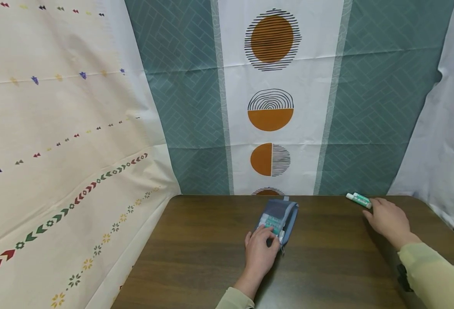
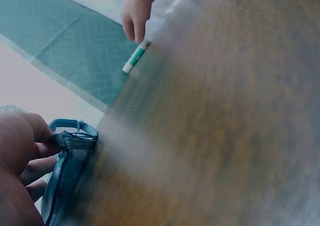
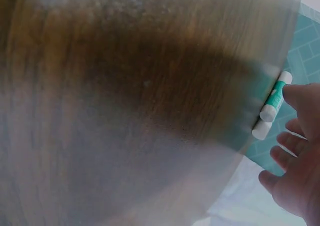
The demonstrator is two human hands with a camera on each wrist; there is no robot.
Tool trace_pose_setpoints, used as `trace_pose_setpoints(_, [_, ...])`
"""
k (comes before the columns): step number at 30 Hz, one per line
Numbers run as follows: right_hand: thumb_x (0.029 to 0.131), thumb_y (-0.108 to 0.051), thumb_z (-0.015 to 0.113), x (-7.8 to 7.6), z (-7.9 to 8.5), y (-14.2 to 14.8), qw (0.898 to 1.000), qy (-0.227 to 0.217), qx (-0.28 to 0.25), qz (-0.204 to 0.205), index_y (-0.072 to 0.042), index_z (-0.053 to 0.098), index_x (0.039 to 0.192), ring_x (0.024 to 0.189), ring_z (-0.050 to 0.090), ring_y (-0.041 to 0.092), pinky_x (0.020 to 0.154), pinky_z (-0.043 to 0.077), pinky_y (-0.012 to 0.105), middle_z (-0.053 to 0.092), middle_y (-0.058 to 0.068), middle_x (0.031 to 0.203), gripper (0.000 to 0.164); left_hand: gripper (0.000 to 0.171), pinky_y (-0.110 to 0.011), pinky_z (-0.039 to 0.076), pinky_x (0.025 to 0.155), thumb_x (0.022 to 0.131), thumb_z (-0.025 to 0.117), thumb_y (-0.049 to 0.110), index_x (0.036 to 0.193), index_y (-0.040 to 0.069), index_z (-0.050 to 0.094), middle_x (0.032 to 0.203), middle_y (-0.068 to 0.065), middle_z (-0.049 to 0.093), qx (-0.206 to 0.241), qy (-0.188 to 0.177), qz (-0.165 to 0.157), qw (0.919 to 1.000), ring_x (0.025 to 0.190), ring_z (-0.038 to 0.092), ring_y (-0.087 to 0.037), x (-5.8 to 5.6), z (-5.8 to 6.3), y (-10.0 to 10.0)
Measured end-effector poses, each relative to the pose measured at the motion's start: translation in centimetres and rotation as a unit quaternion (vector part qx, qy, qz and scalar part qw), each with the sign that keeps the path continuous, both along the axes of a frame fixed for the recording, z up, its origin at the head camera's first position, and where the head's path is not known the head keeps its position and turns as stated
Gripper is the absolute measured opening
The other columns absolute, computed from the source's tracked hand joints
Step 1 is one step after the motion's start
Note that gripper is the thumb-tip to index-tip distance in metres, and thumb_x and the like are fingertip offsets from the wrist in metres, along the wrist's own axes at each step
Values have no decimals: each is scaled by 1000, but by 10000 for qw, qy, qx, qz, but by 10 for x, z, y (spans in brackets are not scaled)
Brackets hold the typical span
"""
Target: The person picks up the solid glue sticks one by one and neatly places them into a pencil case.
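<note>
A blue-grey zip pouch (image 1: 275,209) lies near the back of the table, with white and green contents showing through its see-through front. My left hand (image 1: 260,253) pinches the pouch's zippered edge between thumb and forefinger; in the left wrist view the pouch's mouth (image 2: 75,142) gapes beside the fingertips. Towards the back right, two white-capped sticks with green labels (image 1: 359,200), like glue sticks, lie side by side. My right hand (image 1: 390,219) reaches over the table there, its fingers loosely spread and a fingertip right at the nearer stick (image 3: 274,101). Behind that one, the second stick (image 3: 261,130) is partly hidden.
The brown wooden table (image 1: 196,257) ends at a hanging green and white cloth (image 1: 281,163) behind the pouch. A cream patterned cloth (image 1: 76,171) hangs along the left side, and a white cloth (image 1: 443,150) on the right.
</note>
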State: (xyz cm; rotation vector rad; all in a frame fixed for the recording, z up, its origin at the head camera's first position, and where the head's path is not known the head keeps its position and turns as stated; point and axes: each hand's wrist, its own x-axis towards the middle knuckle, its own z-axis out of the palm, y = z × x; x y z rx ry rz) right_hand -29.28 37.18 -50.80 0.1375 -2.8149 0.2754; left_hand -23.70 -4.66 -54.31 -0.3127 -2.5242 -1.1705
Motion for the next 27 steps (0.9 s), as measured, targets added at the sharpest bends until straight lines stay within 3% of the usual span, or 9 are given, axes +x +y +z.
trace_pose_setpoints(7, [99, -13, 77, -3, -2, -3, 9999, 63, 71, 84, 24, 56, 131, 114, 59, 66, 94, 48, 76, 58, 47, 129, 53, 13, -74, 32, 120, 97, 77, 16, 85, 18, 80, 129, 2, 80, -7, 22, 12, 10000, 139, 66, -27, 0, 0, 0])
trace_pose_setpoints(18, [101, -16, 76, -5, -2, -2, 9992, -399, 48, -53, 25, 53, 134, 114, 57, 70, 92, 49, 77, 52, 51, 133, 58, 13, -73, 32, 120, 98, 77, 17, 85, 19, 80, 130, 4, 80, 9, 19, 25, 10000, 139, 65, -26, 0, -1, 0])
trace_pose_setpoints(27, [102, -17, 75, -8, -9, 4, 9988, -488, -9, -84, 25, 51, 137, 115, 55, 70, 91, 49, 78, 50, 51, 134, 60, 13, -74, 32, 120, 98, 78, 17, 85, 19, 80, 130, 4, 80, 5, 4, 26, 10000, 139, 66, -26, 1, 0, 1])
